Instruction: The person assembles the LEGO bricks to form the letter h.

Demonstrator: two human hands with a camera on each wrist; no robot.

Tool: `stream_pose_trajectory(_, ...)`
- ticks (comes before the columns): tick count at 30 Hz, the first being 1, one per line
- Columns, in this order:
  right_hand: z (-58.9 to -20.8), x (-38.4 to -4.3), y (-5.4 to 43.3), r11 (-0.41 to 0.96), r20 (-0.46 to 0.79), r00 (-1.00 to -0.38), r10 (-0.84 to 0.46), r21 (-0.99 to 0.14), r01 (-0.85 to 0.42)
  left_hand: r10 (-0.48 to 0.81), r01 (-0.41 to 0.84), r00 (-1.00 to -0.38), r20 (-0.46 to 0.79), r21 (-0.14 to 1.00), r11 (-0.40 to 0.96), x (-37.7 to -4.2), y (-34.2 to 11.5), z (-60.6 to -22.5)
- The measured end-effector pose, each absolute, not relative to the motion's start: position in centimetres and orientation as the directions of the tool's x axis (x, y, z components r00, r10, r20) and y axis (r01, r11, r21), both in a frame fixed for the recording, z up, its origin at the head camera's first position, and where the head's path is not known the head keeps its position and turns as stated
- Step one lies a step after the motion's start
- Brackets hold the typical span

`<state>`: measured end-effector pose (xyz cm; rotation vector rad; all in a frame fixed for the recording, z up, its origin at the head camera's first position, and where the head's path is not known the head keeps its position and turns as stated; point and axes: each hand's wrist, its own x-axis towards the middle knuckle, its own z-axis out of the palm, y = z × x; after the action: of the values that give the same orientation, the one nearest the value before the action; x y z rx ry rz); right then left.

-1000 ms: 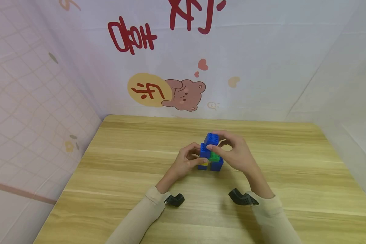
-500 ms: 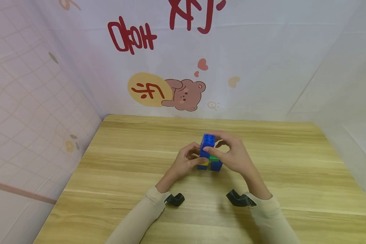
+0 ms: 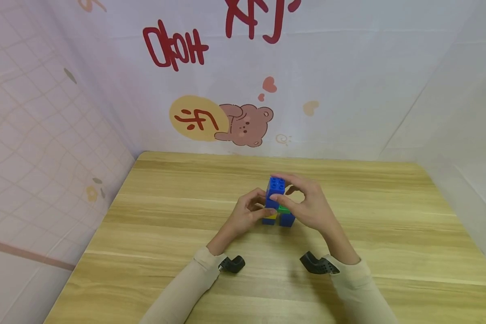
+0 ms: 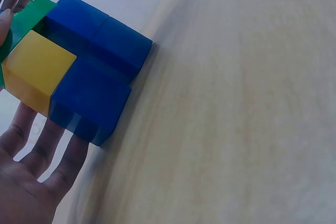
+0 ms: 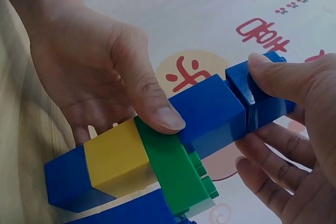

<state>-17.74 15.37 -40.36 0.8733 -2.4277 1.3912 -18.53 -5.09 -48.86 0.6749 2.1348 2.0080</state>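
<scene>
A small stack of toy building bricks stands on the table. My left hand grips the stack's left side, its thumb against the green brick in the right wrist view. Below the green brick come a yellow brick and a blue one; a second blue column stands beside them. On the green brick sits an upright blue brick. My right hand pinches the topmost blue brick between thumb and fingers. In the right wrist view, a thin seam shows between the two upper blue bricks.
The wooden table extends around the stack on all sides. Behind it hangs a white printed cloth with a bear and red lettering. Black wrist devices jut inward from both cuffs.
My right hand has moved the top blue brick leftward, from an offset position to in line over the blue brick below, then pressed close. The left hand has kept its place.
</scene>
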Motion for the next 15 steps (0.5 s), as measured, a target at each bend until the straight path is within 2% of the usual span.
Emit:
stream_pose_trajectory(8, -40.31, -17.83, 15.56, 0.377, 0.45, -0.802, -0.392, -0.717, -0.587, 0.409, 0.224, -0.89, 0.204, 0.975, 0.002, -18.6, -4.97, -48.87)
stream_pose_trajectory(15, -40.2, -17.84, 15.57, 0.363, 0.399, -0.825, -0.401, -0.758, -0.542, 0.4, 0.221, -0.894, 0.201, 0.975, 0.005, -18.59, -4.98, -48.91)
